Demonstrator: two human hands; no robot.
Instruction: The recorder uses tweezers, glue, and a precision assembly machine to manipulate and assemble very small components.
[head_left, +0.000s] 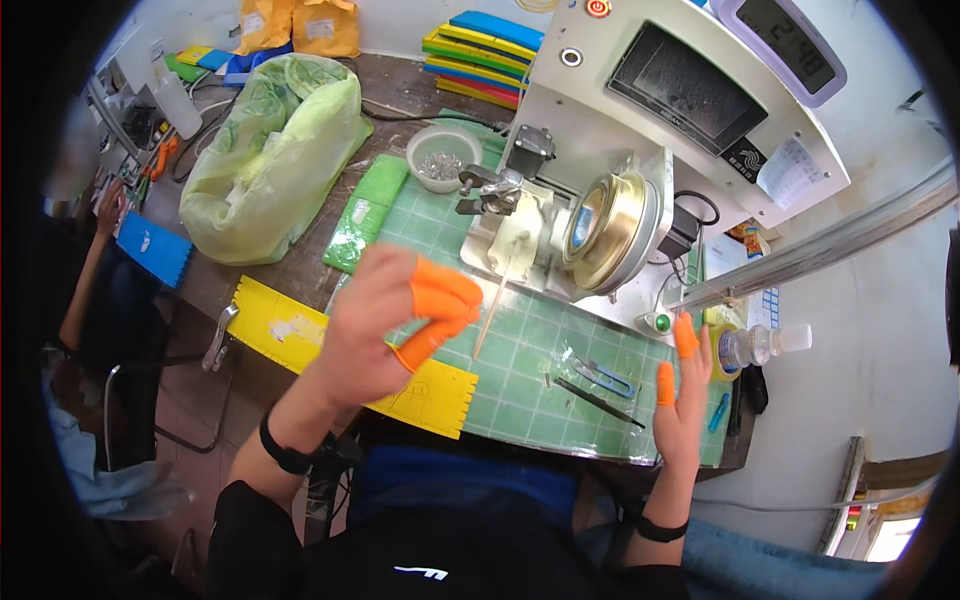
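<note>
Over the green mat (515, 395) on the tabletop (395, 80), the left hand (395, 315) has its orange-capped thumb and finger drawn together at the tips; whether something tiny sits between them, I cannot tell. Just beside those tips is a thin stick (490, 318), slanting from the machine (565, 105) toward the mat. The right hand (683, 395) is well apart from the left, its fingers spread with nothing visible in them, near a clear bottle (765, 345).

A sideways brush of the left hand could knock the stick out of line or snap it — it looks slender. If the gold wheel (625, 205) turns, fingers straying close might get caught. A careless swing of the right hand could tip the bottle, and a low forearm could sweep the blue tweezers (605, 378) and black rod (600, 402) off the near edge.
</note>
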